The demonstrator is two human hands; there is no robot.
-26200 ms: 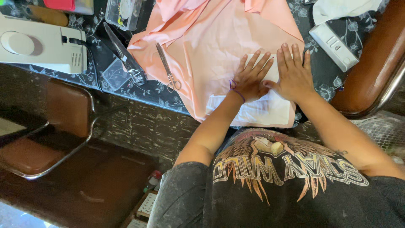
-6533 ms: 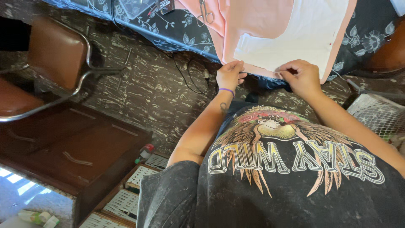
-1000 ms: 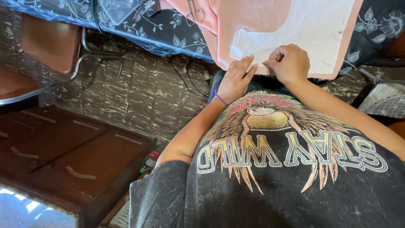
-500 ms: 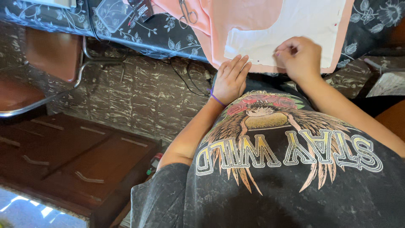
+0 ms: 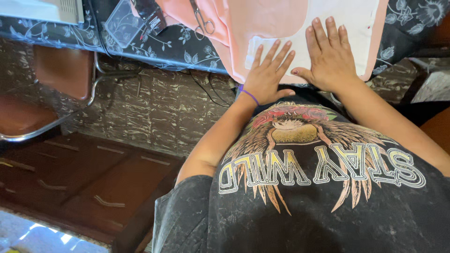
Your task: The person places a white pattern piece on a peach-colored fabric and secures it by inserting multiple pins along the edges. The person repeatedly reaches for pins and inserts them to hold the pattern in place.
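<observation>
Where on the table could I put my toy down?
A bare strip of the flowered tablecloth lies between the clear plastic case and the pink fabric. Crowded: scissors on the fabric, left hand and right hand on the white piece.

Both hands lie flat on the paper pattern (image 5: 347, 28), the left hand (image 5: 268, 77) just beside the right hand (image 5: 330, 58), fingers spread toward the far side. The pattern lies on the fabric (image 5: 262, 23), which rests on the bench (image 5: 168, 44) and hangs over its near edge. Scissors (image 5: 202, 21) lie left of the hands (partly on the fabric). A chair (image 5: 56, 89) stands far left, below the bench.
</observation>
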